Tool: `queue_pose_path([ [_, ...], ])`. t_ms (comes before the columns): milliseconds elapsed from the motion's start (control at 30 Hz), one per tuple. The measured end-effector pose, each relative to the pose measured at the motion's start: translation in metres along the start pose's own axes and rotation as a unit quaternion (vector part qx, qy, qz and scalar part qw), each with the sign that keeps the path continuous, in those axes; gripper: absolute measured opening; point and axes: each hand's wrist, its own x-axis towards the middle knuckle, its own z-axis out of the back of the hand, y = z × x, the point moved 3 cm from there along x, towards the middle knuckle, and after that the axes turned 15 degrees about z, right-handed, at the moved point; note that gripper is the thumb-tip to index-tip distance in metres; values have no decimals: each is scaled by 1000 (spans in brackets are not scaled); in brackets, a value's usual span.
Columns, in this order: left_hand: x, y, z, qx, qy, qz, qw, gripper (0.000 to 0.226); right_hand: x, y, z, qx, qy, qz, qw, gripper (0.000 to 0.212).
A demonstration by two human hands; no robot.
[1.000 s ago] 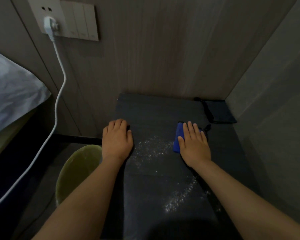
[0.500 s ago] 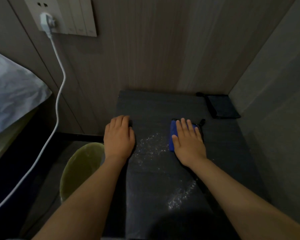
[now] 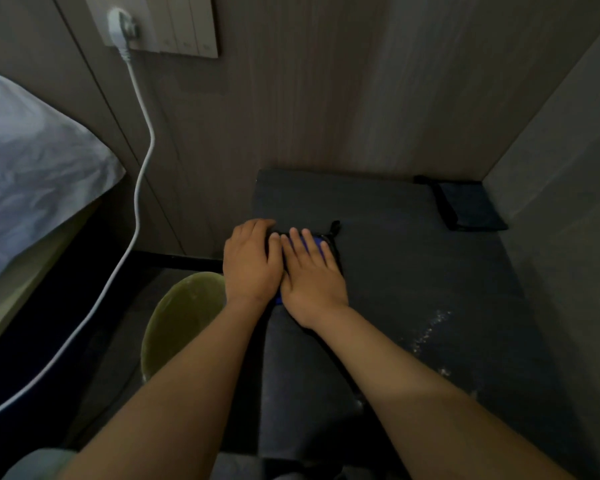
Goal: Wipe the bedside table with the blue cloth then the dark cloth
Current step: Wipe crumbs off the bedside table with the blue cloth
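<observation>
The dark bedside table (image 3: 413, 265) fills the right half of the view. My right hand (image 3: 310, 275) lies flat on the blue cloth (image 3: 317, 242), pressing it onto the table near its left edge; only slivers of blue show between and below the fingers. My left hand (image 3: 252, 261) rests palm down at the table's left edge, touching the right hand. The dark cloth (image 3: 471, 209) lies folded in the back right corner. White powder (image 3: 430, 330) is scattered on the front right of the tabletop.
A yellow-green bin (image 3: 184, 327) stands on the floor just left of the table, under my left forearm. A white cable (image 3: 139, 188) hangs from a wall socket (image 3: 122, 26). White bedding (image 3: 32, 174) sits at far left. Walls close in behind and to the right.
My right hand has slid the blue cloth leftward across the table until it meets my left hand. The powder patch in the middle is gone; the streak at front right is still there.
</observation>
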Motion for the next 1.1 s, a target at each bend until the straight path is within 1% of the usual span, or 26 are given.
queue_pose_path([
  [100,3,4,5,-67,8,28,997,38,-1,0,1,0,-2,6,1000,58],
  [167,6,8,8,-91,14,45,995,31,-2,0,1,2,-2,19,1000,58],
  [300,8,10,10,-85,26,56,995,25,-17,13,-2,-9,-16,46,999,78],
  [367,5,8,10,-89,26,81,992,23,-24,18,-4,-6,-26,50,998,77],
  [500,-26,13,25,-70,-8,125,990,27,-30,22,-5,5,-26,54,998,77],
  [600,-76,20,43,-16,-26,142,989,33,-29,21,-6,-1,-13,53,999,81],
  [700,-134,21,46,34,-3,113,993,35,-27,21,-6,-11,-1,51,999,84],
  [767,-162,21,40,101,28,86,991,42,-28,21,-5,-9,4,47,999,82],
  [833,-173,22,35,160,40,63,984,45,-28,21,-4,-8,5,42,999,70],
  [900,-172,22,34,170,42,60,983,44,-28,21,-2,-4,14,35,999,58],
  [1100,-172,20,35,172,35,50,983,41,-28,24,-2,2,27,16,1000,55],
])
